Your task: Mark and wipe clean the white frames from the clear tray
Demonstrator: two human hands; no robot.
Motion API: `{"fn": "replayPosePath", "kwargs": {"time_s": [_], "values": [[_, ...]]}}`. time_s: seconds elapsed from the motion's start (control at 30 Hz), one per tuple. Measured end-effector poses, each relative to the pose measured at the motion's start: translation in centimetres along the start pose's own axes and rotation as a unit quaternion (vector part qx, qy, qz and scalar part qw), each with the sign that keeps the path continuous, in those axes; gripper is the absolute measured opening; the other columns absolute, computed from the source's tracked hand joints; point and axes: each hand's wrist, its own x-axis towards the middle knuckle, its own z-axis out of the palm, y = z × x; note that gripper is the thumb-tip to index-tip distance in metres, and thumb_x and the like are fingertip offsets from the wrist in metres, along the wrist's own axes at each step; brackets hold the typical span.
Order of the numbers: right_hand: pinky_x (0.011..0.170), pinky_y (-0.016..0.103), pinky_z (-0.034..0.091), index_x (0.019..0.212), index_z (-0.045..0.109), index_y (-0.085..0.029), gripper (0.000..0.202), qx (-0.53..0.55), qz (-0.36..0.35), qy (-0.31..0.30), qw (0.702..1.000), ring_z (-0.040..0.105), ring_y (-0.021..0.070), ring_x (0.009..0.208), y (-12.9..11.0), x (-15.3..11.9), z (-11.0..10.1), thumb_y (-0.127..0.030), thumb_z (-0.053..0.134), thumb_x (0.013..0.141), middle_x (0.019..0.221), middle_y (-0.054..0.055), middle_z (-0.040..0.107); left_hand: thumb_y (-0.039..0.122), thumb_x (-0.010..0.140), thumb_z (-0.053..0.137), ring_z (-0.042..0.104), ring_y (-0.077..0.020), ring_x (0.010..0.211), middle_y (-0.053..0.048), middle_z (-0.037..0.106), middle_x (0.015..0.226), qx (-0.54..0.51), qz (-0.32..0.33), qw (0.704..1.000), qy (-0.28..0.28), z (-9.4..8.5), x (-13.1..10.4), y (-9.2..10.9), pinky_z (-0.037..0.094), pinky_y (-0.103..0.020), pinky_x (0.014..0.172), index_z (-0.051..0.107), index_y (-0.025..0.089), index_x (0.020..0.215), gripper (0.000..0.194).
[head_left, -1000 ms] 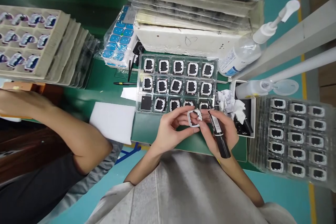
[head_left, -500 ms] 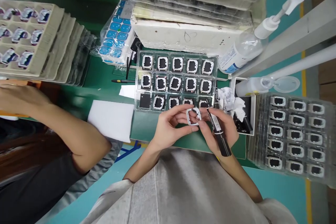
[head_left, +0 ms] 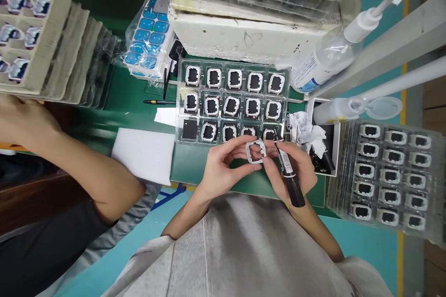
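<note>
My left hand (head_left: 223,164) pinches a silver watch-case frame (head_left: 249,158) by its left side, thumb below and fingers above. In my right hand (head_left: 299,167) lies a black marker (head_left: 288,169) with a white label, its tip end pointing up and away from me. My right thumb and fingertips are at the frame's right side; whether they touch it I cannot tell. Just beyond both hands is a clear plastic tray (head_left: 180,135) with similar frames in its pockets. One pocket (head_left: 190,129) at the near left holds no frame.
A co-worker's arm (head_left: 94,176) is at the left, near stacked beige trays (head_left: 49,55). A white foam sheet (head_left: 144,155) lies between us. Pump bottle (head_left: 322,62), small box (head_left: 336,148) with crumpled paper and stacked frame trays (head_left: 374,181) stand right. A foam block (head_left: 237,44) stands behind.
The view has shifted slightly. My hands keep the same hold on the frame and marker, with only a tiny change in the frame's position.
</note>
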Motion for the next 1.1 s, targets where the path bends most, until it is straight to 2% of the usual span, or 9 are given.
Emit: {"fn": "replayPosePath", "kwargs": {"time_s": [0.23, 0.33, 0.4, 0.53, 0.63, 0.73, 0.83, 0.93, 1.1], "values": [[0.086, 0.038, 0.075, 0.154, 0.066, -0.031, 0.061, -0.009, -0.019, -0.003, 1.000, 0.081, 0.0222, 0.110, 0.3, 0.2, 0.0, -0.008, 0.080, 0.100, 0.133, 0.007, 0.077, 0.007, 0.085, 0.099, 0.087, -0.0170, 0.107, -0.003, 0.088, 0.119, 0.015, 0.009, 1.000, -0.005, -0.2, 0.0, -0.2, 0.073, -0.024, 0.102, 0.081, 0.029, 0.140, 0.062], [0.084, 0.038, 0.075, 0.156, 0.066, -0.030, 0.051, -0.042, -0.050, -0.004, 0.998, 0.081, 0.0226, 0.108, 0.4, 0.2, 0.0, -0.018, 0.076, 0.107, 0.133, 0.008, 0.078, 0.008, 0.086, 0.099, 0.086, -0.0162, 0.108, -0.002, 0.087, 0.120, 0.010, 0.000, 1.000, -0.010, -0.5, 0.0, -0.2, 0.072, -0.023, 0.104, 0.080, 0.031, 0.141, 0.063], [0.083, 0.039, 0.075, 0.159, 0.064, -0.029, 0.047, -0.080, -0.078, 0.021, 0.994, 0.082, 0.0216, 0.102, 0.7, 0.0, -0.3, -0.024, 0.069, 0.113, 0.130, 0.008, 0.080, 0.007, 0.087, 0.098, 0.086, -0.0150, 0.107, -0.002, 0.087, 0.120, 0.000, -0.010, 1.000, -0.007, -0.7, -0.1, -0.3, 0.071, -0.022, 0.103, 0.079, 0.032, 0.141, 0.063], [0.077, 0.030, 0.071, 0.161, 0.063, -0.027, 0.049, -0.178, -0.102, 0.084, 0.975, 0.082, 0.0156, 0.085, 1.6, -0.3, -2.4, -0.013, 0.062, 0.115, 0.114, 0.004, 0.083, 0.006, 0.092, 0.092, 0.087, -0.0151, 0.105, -0.001, 0.086, 0.117, -0.032, -0.048, 0.998, 0.002, -1.0, -0.2, -0.5, 0.072, -0.024, 0.100, 0.076, 0.031, 0.135, 0.053], [0.086, 0.032, 0.072, 0.144, 0.072, -0.025, 0.042, -0.293, -0.122, 0.100, 0.943, 0.084, 0.0185, 0.092, 2.3, -0.1, -4.8, -0.005, 0.069, 0.107, 0.112, 0.002, 0.083, 0.008, 0.093, 0.092, 0.087, -0.0168, 0.105, -0.002, 0.086, 0.115, -0.035, -0.067, 0.997, -0.001, -1.2, -0.4, -0.9, 0.073, -0.028, 0.099, 0.073, 0.028, 0.133, 0.049], [0.093, 0.039, 0.070, 0.128, 0.072, -0.023, 0.031, -0.368, -0.132, 0.114, 0.913, 0.083, 0.0235, 0.102, 2.9, 0.2, -6.9, -0.006, 0.072, 0.102, 0.117, 0.005, 0.083, 0.013, 0.093, 0.093, 0.086, -0.0186, 0.107, -0.005, 0.086, 0.117, -0.017, -0.083, 0.996, -0.005, -1.4, -0.7, -1.4, 0.073, -0.032, 0.102, 0.072, 0.026, 0.135, 0.049], [0.100, 0.047, 0.067, 0.124, 0.071, -0.023, 0.025, -0.415, -0.091, 0.091, 0.901, 0.079, 0.0260, 0.112, 3.7, 0.4, -8.3, -0.009, 0.066, 0.105, 0.129, 0.006, 0.081, 0.018, 0.092, 0.095, 0.086, -0.0214, 0.107, -0.007, 0.085, 0.116, 0.007, -0.094, 0.996, -0.003, -1.6, -0.9, -1.7, 0.074, -0.036, 0.103, 0.071, 0.024, 0.135, 0.049], [0.099, 0.048, 0.064, 0.127, 0.074, -0.023, 0.023, -0.455, -0.059, 0.048, 0.887, 0.073, 0.0278, 0.113, 4.6, 0.7, -9.2, -0.015, 0.064, 0.108, 0.134, 0.006, 0.079, 0.021, 0.091, 0.097, 0.086, -0.0223, 0.107, -0.007, 0.085, 0.115, 0.019, -0.098, 0.995, -0.006, -1.5, -1.0, -1.7, 0.074, -0.036, 0.102, 0.072, 0.024, 0.135, 0.050], [0.082, 0.039, 0.057, 0.131, 0.076, -0.023, 0.030, -0.492, -0.047, -0.009, 0.869, 0.068, 0.0269, 0.098, 5.5, 1.2, -10.1, -0.013, 0.057, 0.110, 0.100, 0.008, 0.076, 0.018, 0.093, 0.095, 0.087, -0.0207, 0.108, -0.006, 0.086, 0.114, 0.018, -0.100, 0.995, -0.024, -1.2, -0.9, -1.3, 0.073, -0.031, 0.100, 0.074, 0.025, 0.134, 0.046]]}}
